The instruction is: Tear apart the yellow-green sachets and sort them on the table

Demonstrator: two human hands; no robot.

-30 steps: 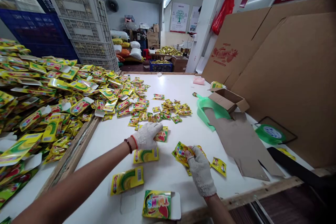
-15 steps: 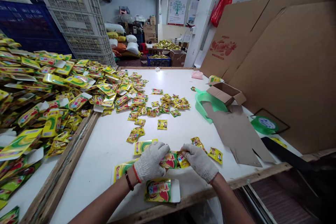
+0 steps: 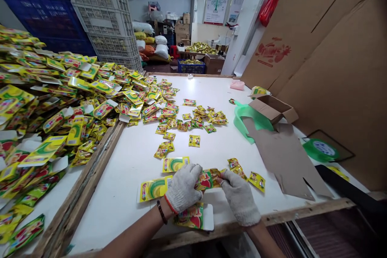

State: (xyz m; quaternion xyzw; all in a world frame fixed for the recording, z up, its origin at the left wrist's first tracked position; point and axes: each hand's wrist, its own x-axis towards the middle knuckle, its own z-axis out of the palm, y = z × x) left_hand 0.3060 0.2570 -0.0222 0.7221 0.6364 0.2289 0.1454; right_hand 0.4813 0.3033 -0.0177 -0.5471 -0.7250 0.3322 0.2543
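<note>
Change since one second ago: your left hand (image 3: 184, 187) has come nearer with a small box, and your right hand (image 3: 240, 195) has moved left to meet it.
Left hand: white knitted glove, fingers closed around the held box (image 3: 205, 180), which is raised near the centre of the worktable (image 3: 121, 181).
Right hand: white knitted glove, thumb and fingers pinching the held sachet (image 3: 216, 177) at the right end of that box. How far the sachet sits inside cannot be told.
Hand spacing: your gloves are apart, linked by the box and sachet between them.
Near box (image 3: 193, 219): flat on the table below your left hand, partly covered by it, white flap pointing right.
Left box (image 3: 153, 189): flat, yellow side up, just left of your left glove.
Far box (image 3: 175, 164): flat, yellow side up, just beyond the same glove.
Right-hand sachets: a small cluster (image 3: 236, 167) lies beyond your right glove; one loose sachet (image 3: 256, 180) lies to its right.
Centre sachets: a single sachet (image 3: 194, 140) lies between the far box and a loose heap (image 3: 208, 116) farther off.
Left side: a large pile of boxes and sachets (image 3: 75, 84) spreads past a wooden rail (image 3: 90, 181).
Right side: a cardboard sheet (image 3: 281, 161) lies flat; an open carton (image 3: 273, 107) and green plastic (image 3: 242, 123) are at its far end.
</note>
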